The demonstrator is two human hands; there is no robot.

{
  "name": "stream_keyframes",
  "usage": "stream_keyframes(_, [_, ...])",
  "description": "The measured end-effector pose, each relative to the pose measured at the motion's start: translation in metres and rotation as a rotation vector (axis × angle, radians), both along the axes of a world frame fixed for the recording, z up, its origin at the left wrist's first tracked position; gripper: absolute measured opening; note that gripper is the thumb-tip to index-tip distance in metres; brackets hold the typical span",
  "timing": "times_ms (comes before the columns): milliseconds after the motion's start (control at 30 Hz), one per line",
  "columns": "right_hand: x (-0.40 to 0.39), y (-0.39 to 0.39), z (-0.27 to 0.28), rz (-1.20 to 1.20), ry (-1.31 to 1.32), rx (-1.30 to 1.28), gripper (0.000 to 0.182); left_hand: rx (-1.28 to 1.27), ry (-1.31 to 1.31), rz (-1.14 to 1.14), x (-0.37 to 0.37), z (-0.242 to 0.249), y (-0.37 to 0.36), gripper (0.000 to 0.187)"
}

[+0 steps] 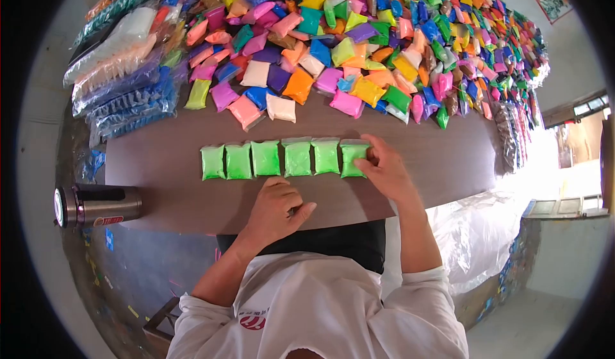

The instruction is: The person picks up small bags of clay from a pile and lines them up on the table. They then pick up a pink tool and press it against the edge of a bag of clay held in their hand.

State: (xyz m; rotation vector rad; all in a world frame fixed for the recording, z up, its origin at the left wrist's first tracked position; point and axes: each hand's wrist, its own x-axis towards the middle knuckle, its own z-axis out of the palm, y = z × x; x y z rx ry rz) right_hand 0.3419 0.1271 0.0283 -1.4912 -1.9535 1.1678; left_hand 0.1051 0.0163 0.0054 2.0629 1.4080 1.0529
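Several small clear packets of bright green, clay-like material point(298, 159) lie side by side in a row across the brown table point(435, 160). At the right end of the row, my right hand point(386, 170) grips the right edge of the last green packet point(351, 159), with the thumb on its face and the fingers at its upper corner. My left hand point(280, 206) rests just below the middle of the row. Its fingers are curled in, the thumb sticks out to the right, and I see nothing in it.
A large heap of packets in many colours point(346, 51) covers the back of the table. Stacked plastic bags point(131, 96) are at the back left. A steel flask point(102, 205) lies at the left edge. Clear plastic sheeting point(474, 237) hangs at the right.
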Motion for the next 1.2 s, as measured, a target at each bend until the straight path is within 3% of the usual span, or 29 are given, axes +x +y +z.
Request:
stream_keyframes(167, [-0.006,-0.003,-0.013,-0.144,-0.107,0.34,0.047,-0.002,0.062,-0.003,-0.001,0.001,0.001,0.031])
stream_keyframes(300, [0.001,-0.008,-0.008,-0.253,0.089,0.173,0.027,0.019,0.026,0.004,0.001,0.001,0.002,0.031])
stream_keyframes(400, [0.002,0.0,0.006,-0.355,0.244,0.256,0.016,0.039,-0.013,0.024,0.002,-0.001,0.002,0.031])
stream_keyframes(500, [-0.003,0.026,0.026,-0.355,0.235,0.36,0.008,0.032,-0.008,0.017,0.002,0.0,0.003,0.032])
stream_keyframes(667, [-0.009,0.101,0.022,-0.315,0.177,0.628,0.011,0.029,-0.008,0.023,0.001,-0.001,0.003,0.034])
stream_keyframes(800, [-0.022,0.15,0.031,-0.284,0.101,0.706,0.014,-0.023,0.016,0.021,-0.002,0.0,0.002,0.024])
stream_keyframes(900, [-0.033,0.182,0.029,-0.235,0.071,0.694,0.014,-0.024,0.012,0.019,-0.002,0.001,0.002,0.024])
stream_keyframes(1133, [-0.039,0.223,0.009,0.023,-0.354,0.491,0.022,-0.041,0.005,0.004,-0.004,0.001,0.002,0.023])
stream_keyframes(1200, [-0.042,0.218,0.008,0.036,-0.384,0.547,0.026,-0.035,0.001,0.002,-0.004,0.001,0.003,0.023])
